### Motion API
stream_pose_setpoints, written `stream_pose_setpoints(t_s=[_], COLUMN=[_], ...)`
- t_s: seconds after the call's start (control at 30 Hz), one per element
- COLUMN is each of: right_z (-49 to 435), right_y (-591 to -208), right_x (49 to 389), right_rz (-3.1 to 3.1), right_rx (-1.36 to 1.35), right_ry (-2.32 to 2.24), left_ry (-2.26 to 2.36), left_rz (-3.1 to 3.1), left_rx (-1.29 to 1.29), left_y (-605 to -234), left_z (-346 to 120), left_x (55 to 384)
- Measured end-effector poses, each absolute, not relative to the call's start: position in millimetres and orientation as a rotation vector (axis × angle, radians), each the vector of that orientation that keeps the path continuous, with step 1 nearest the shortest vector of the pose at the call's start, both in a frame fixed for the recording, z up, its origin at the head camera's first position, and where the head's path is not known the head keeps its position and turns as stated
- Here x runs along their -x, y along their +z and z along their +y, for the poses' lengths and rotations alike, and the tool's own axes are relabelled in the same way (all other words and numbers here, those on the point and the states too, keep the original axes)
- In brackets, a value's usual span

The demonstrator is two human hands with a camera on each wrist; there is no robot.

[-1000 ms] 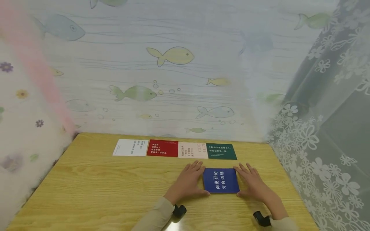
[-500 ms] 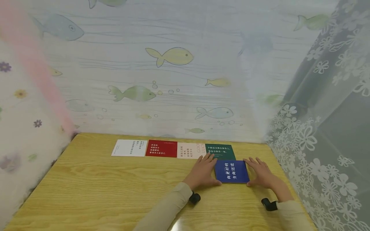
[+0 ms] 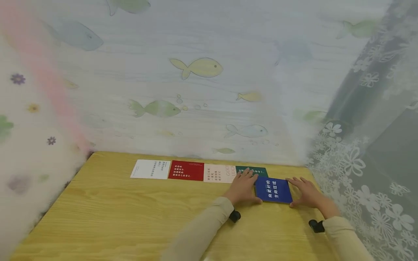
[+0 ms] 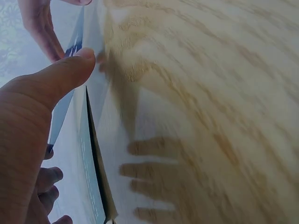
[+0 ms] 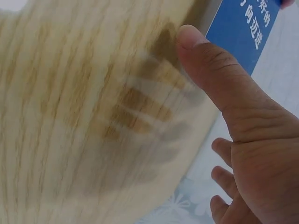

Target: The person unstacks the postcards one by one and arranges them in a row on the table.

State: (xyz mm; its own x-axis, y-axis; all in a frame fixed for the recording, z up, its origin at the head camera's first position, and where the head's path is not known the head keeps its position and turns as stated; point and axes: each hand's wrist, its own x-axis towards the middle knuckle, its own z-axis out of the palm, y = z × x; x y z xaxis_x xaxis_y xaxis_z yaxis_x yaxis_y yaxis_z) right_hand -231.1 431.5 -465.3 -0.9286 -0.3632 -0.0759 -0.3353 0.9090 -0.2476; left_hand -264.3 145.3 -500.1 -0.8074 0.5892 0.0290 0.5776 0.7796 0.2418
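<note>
A blue card (image 3: 273, 190) with white characters is gripped between my two hands by its short edges. On its left edge are the thumb and fingers of my left hand (image 3: 242, 187); my right hand (image 3: 306, 194) holds the right edge the same way. Seen from the left wrist, the blue card (image 4: 60, 112) is tilted above the tabletop. Its far left corner overlaps a green card (image 3: 263, 171), which my left fingers partly cover. In the right wrist view the right thumb (image 5: 205, 56) lies at the blue card's edge (image 5: 238, 32).
Left of the green card, a pink card (image 3: 213, 174), a red card (image 3: 187, 171) and a white card (image 3: 150, 169) lie in a row along the back of the wooden table (image 3: 124, 217). A fish-print curtain (image 3: 196, 36) hangs behind; lacy curtain (image 3: 369, 203) borders the right.
Both hands have carried the blue card to the right and towards the back, from in front of the row to overlapping the green card. The cards in the row have stayed put.
</note>
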Motion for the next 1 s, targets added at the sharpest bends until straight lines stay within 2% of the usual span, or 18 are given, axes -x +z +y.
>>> stream_pose_setpoints(t_s=[0.4,1.0], right_z=[454,471], right_y=[-465,-459], right_x=[237,275], right_rz=[2.87,2.804], right_rx=[0.417,0.225], right_ry=[-0.306,-0.185], left_ry=[0.369,0.353], left_rz=[2.911,2.925], left_rx=[-0.922,-0.797], left_y=[-503,-511], left_z=[177,213], left_x=[265,295])
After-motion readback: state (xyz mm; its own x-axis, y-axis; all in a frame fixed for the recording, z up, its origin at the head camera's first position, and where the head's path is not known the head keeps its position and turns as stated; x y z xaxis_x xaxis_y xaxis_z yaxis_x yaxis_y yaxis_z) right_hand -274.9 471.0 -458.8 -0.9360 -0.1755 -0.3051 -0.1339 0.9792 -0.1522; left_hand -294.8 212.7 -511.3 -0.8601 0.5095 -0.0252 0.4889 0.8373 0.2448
